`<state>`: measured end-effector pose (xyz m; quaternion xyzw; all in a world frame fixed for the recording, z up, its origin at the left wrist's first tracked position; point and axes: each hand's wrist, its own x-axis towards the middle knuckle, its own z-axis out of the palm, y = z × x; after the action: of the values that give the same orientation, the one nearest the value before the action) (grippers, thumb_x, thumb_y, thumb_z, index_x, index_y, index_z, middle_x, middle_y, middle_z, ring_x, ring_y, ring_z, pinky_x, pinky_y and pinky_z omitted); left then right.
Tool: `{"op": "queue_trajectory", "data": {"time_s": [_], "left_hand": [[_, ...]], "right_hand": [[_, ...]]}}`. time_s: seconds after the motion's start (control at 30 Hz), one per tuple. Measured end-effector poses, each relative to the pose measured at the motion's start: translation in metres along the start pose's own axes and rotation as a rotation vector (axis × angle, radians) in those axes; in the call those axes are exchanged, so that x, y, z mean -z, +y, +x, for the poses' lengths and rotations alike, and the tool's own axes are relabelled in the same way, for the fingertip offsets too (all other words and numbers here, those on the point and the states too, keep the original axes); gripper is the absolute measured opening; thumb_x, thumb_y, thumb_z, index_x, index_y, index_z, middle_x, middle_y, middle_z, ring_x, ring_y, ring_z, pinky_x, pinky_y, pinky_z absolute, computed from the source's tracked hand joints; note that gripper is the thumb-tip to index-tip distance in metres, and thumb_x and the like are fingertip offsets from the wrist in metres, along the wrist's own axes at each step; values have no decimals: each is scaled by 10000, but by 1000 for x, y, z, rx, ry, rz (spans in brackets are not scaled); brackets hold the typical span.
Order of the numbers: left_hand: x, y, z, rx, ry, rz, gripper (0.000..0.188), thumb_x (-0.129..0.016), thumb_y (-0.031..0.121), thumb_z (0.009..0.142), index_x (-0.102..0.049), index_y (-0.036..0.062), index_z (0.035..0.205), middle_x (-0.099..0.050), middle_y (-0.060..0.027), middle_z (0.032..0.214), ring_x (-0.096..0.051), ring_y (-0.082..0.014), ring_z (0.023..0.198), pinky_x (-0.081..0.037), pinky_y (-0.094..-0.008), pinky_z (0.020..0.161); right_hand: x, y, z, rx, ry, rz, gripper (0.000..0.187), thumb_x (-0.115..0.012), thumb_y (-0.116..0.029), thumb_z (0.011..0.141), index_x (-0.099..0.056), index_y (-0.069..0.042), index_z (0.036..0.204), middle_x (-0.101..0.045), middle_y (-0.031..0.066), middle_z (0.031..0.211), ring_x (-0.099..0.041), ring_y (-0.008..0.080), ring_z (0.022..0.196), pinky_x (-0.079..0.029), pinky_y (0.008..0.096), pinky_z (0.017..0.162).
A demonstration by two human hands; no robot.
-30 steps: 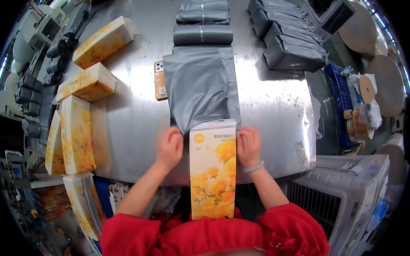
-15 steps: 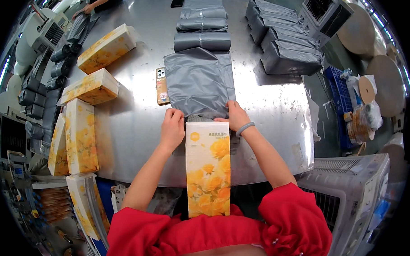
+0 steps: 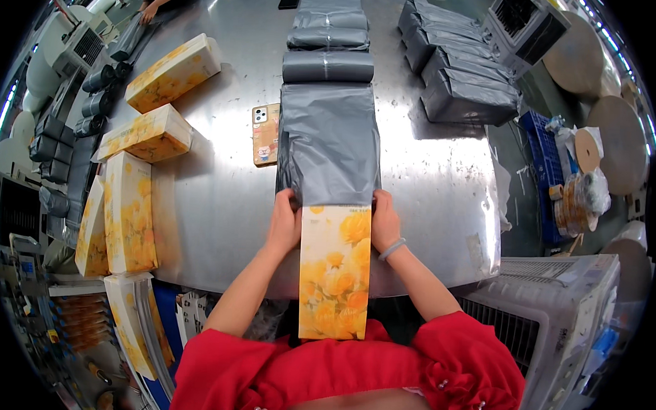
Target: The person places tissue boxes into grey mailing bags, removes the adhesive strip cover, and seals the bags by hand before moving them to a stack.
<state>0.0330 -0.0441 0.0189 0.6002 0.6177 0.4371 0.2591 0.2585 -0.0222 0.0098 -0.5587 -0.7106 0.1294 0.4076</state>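
A grey plastic mailing bag (image 3: 334, 144) lies in front of me, its near edge drawn over the far end of a long box with yellow flowers (image 3: 334, 277). The box's near end reaches past the table edge to my body. My left hand (image 3: 287, 219) is closed on the bag's left near corner, beside the box. My right hand (image 3: 385, 220), with a grey band on its wrist, is closed on the right near corner. The fingertips of both hands are partly hidden by the bag. How far the box reaches inside the bag cannot be seen.
Several flowered boxes (image 3: 132, 216) stand along the table's left side. Rolled and stacked grey bags (image 3: 328, 66) lie beyond, with a phone (image 3: 266, 135) beside the bag. Filled grey packages (image 3: 470, 94) are at the far right. Another person's hand (image 3: 148, 14) is at far left.
The bag's opening has come toward me over the far end of the box, covering its top part. Both hands have moved nearer to me with the bag's edge.
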Motion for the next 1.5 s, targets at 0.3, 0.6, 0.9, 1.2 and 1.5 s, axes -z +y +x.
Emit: {"op": "queue_trajectory", "data": {"time_s": [0.3, 0.6, 0.9, 1.2, 1.5], "left_hand": [[56, 28, -83, 12, -806, 603, 209, -572, 158, 762, -623, -8, 878, -625, -228, 884, -599, -397, 848, -489, -476, 743], [51, 56, -89, -47, -228, 426, 290, -664, 243, 783, -520, 40, 634, -528, -147, 615, -538, -342, 603, -409, -434, 531], [-74, 91, -75, -157, -475, -71, 128, -631, 64, 787, -542, 30, 874, -568, -149, 900, -560, -344, 834, -469, -379, 704], [146, 15, -267, 272, -963, 685, 304, -546, 83, 811, -525, 36, 1110, -580, -178, 1065, -579, -351, 930, -492, -412, 783], [79, 18, -14, -827, -644, 607, 88, -576, 119, 765, -558, 83, 843, -596, -62, 962, -589, -213, 851, -467, -346, 777]], "right_hand": [[81, -12, -110, 380, -652, -157, 126, -573, -139, 749, -619, -43, 816, -623, 181, 779, -611, 381, 760, -499, 462, 667], [75, -6, -76, -566, -560, 320, 143, -569, -151, 878, -609, -17, 910, -659, 159, 765, -676, 240, 671, -500, 343, 577], [85, -6, -76, -466, -677, 378, 264, -487, -97, 910, -574, -4, 1142, -669, 160, 917, -661, 170, 862, -502, 290, 732], [125, 13, -38, 288, -590, 60, 415, -543, -12, 810, -519, -37, 1224, -589, 109, 1208, -576, 255, 1095, -459, 364, 929], [73, 20, 15, 690, -470, 68, 85, -592, -88, 751, -618, -85, 831, -597, 62, 1033, -593, 223, 898, -477, 350, 797]]}}
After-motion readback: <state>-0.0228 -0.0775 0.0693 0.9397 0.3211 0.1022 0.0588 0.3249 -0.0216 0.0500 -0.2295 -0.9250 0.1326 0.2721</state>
